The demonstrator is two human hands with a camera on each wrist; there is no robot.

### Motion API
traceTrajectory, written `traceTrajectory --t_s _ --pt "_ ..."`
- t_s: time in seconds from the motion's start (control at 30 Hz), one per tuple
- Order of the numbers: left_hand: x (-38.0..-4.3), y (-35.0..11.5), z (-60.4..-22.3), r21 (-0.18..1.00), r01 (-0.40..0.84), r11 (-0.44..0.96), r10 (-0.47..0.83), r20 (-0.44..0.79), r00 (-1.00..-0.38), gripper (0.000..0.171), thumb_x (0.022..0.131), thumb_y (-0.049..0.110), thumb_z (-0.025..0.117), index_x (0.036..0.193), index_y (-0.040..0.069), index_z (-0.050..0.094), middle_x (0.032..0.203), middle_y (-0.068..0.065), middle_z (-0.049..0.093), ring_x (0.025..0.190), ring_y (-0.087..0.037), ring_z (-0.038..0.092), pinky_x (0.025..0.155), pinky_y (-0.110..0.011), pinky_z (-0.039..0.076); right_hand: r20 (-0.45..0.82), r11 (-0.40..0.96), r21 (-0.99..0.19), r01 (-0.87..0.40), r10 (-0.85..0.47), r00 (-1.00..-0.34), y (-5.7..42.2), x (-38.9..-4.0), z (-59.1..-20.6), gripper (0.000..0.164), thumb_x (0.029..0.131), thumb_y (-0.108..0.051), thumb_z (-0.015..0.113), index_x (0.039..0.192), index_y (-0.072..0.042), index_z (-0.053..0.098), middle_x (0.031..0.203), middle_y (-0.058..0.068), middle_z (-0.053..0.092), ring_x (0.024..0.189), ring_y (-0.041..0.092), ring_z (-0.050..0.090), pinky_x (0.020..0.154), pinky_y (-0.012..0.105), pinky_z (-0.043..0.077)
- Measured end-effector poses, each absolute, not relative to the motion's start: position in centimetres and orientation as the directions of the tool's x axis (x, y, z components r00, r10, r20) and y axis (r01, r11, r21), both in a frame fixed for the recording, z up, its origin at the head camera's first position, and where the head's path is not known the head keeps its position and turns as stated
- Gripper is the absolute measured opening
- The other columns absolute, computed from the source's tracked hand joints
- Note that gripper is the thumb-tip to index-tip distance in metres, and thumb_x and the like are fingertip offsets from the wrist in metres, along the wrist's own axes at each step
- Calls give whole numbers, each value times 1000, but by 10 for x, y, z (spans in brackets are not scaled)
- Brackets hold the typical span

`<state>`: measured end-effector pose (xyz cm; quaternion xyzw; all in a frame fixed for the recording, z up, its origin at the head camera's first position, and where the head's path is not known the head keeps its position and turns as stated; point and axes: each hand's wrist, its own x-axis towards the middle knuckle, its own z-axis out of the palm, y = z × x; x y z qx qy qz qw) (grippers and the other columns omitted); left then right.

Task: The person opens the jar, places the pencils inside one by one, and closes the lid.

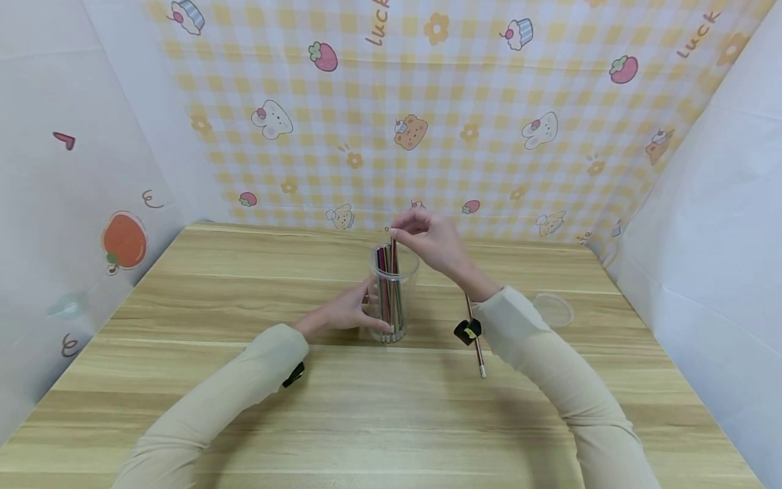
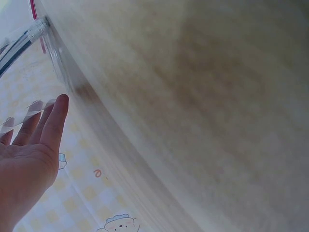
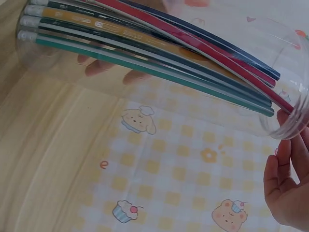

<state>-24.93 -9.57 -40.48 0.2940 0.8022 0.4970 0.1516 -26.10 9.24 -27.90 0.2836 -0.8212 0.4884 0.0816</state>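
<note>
A tall clear plastic jar (image 1: 411, 292) stands upright on the wooden table, with several pencils (image 1: 385, 292) inside, eraser ends down. My left hand (image 1: 349, 307) holds the jar low on its left side, thumb in front and fingers behind. Those fingers (image 3: 99, 65) show through the clear wall in the right wrist view. Over the jar's mouth, my right hand (image 1: 430, 239) pinches the upper end of a dark red pencil (image 1: 394, 252), whose lower part is among the others. Green, yellow, dark and red pencils lean together in the right wrist view.
One loose pencil (image 1: 480, 360) lies on the table (image 1: 391, 421) right of the jar, partly hidden by my right wrist and its black strap mount (image 1: 468, 331). A clear round lid (image 1: 553, 310) lies farther right. Patterned cloth (image 1: 391, 88) hangs behind the table.
</note>
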Motion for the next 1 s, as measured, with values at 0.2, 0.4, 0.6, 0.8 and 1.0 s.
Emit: traceTrajectory --t_s 0.2,0.4,0.6,0.8,1.0 --pt "-249 -96 -405 885 323 336 625 47 -779 112 67 25 78 141 29 -6 131 -12 36 113 -24 41 91 -37 38 435 378 -708 -597 -432 -790 95 -267 -288 9 81 -15 65 85 -8 66 82 -2 63 75 10 57 68 28 48" --pt "-249 -96 -405 873 330 359 623 39 -781 108 69 24 77 142 25 -2 131 -16 38 113 -29 41 93 -43 35 457 350 -679 -645 -486 -745 95 -265 -287 7 81 -13 65 84 -8 68 82 -2 63 76 10 55 72 27 47" --pt "-249 -96 -405 872 334 359 624 42 -781 109 67 30 77 142 25 -2 130 -15 38 113 -28 41 93 -42 36 419 348 -700 -624 -507 -753 95 -266 -287 7 81 -12 64 86 -7 67 84 -2 63 80 10 55 76 27 46" --pt "-249 -96 -407 870 360 338 637 70 -768 109 68 34 76 142 24 -3 128 -18 39 112 -30 42 91 -44 37 445 304 -688 -659 -541 -714 95 -265 -288 9 81 -11 64 87 -6 68 88 1 63 86 15 55 82 41 42" --pt "-250 -96 -406 894 312 320 632 44 -774 108 68 24 77 142 26 -2 130 -16 38 113 -28 42 92 -41 37 442 334 -656 -676 -556 -704 95 -262 -286 10 82 -16 64 88 -10 69 90 -4 62 90 11 51 84 38 39"
